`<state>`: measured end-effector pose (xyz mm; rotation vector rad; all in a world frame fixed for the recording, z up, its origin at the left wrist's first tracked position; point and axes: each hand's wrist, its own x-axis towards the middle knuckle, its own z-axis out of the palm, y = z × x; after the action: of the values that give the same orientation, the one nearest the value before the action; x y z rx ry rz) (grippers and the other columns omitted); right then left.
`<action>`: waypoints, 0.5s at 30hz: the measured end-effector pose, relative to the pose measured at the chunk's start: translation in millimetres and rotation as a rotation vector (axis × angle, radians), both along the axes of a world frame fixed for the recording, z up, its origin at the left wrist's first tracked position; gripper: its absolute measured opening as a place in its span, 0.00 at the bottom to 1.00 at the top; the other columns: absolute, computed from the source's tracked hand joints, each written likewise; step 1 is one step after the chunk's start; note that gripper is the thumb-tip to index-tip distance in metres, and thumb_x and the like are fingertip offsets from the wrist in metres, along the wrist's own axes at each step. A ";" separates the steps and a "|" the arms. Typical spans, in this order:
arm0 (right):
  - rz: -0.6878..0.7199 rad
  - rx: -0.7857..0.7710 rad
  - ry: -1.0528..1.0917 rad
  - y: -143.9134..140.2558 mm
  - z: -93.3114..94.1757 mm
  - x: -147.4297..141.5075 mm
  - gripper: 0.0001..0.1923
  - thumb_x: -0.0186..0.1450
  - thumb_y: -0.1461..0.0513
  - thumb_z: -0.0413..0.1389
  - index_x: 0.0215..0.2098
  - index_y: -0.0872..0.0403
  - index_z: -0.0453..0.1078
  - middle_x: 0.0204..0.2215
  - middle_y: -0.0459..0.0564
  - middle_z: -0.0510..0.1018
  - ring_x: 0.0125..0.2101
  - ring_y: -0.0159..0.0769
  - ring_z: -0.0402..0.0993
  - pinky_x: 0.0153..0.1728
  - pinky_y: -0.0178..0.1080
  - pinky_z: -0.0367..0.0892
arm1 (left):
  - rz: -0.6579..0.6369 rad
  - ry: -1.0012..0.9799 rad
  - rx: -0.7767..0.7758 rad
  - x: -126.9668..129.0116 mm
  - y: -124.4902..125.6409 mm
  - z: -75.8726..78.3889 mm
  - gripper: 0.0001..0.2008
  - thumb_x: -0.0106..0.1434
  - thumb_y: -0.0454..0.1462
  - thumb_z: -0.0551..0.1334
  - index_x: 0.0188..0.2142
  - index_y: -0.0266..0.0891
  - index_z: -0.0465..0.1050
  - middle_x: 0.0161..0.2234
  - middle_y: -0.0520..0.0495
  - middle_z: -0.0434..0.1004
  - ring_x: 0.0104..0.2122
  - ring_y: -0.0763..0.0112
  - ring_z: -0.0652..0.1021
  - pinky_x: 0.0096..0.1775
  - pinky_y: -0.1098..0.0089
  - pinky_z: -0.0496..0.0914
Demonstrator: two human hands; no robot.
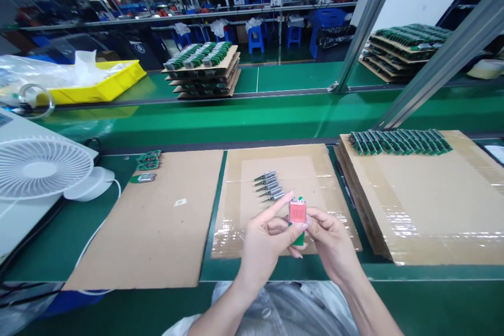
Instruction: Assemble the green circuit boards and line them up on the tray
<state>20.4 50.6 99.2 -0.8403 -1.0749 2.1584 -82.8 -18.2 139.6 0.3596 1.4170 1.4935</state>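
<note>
Between both hands, left [263, 241] and right [333, 241], fingertips pinched shut on it, a small red-faced board [297, 213].

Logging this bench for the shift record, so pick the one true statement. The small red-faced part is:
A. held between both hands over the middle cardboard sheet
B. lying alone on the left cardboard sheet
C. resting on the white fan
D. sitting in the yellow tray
A: the left hand and right hand both pinch the red-faced part above the middle cardboard sheet, just below a row of small metal pieces.
</note>
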 end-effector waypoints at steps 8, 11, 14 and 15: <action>-0.026 -0.023 0.003 -2.7 -6.5 -3.0 0.13 0.57 0.53 0.61 0.34 0.55 0.76 0.22 0.47 0.74 0.20 0.29 0.62 0.20 0.33 0.60 | -0.041 -0.011 0.001 -1.4 3.9 -8.6 0.39 0.46 0.40 0.72 0.57 0.37 0.64 0.17 0.55 0.75 0.19 0.71 0.75 0.20 0.72 0.74; -0.045 -0.021 0.007 -2.4 -7.7 -2.8 0.13 0.57 0.54 0.61 0.33 0.55 0.76 0.23 0.47 0.75 0.21 0.29 0.63 0.21 0.32 0.61 | -0.054 -0.023 0.005 -1.7 5.4 -12.0 0.40 0.46 0.41 0.72 0.58 0.37 0.63 0.16 0.55 0.74 0.18 0.70 0.74 0.20 0.71 0.74; -0.031 -0.004 0.026 -1.2 -10.4 -2.3 0.12 0.58 0.55 0.61 0.33 0.55 0.76 0.23 0.46 0.76 0.20 0.28 0.64 0.21 0.31 0.61 | -0.069 -0.003 0.011 -0.2 5.2 -14.9 0.38 0.48 0.41 0.71 0.58 0.38 0.63 0.17 0.55 0.73 0.19 0.70 0.74 0.21 0.70 0.74; -0.031 0.021 0.017 -0.7 -11.8 -2.2 0.12 0.58 0.54 0.60 0.33 0.54 0.76 0.24 0.46 0.77 0.21 0.29 0.66 0.21 0.32 0.62 | -0.076 0.016 0.012 0.1 4.8 -15.8 0.37 0.49 0.41 0.70 0.58 0.39 0.64 0.16 0.56 0.72 0.20 0.71 0.74 0.23 0.70 0.74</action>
<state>18.2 49.9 87.4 -0.8220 -1.0676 2.1210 -82.8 -13.5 123.7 0.4292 1.3926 1.4406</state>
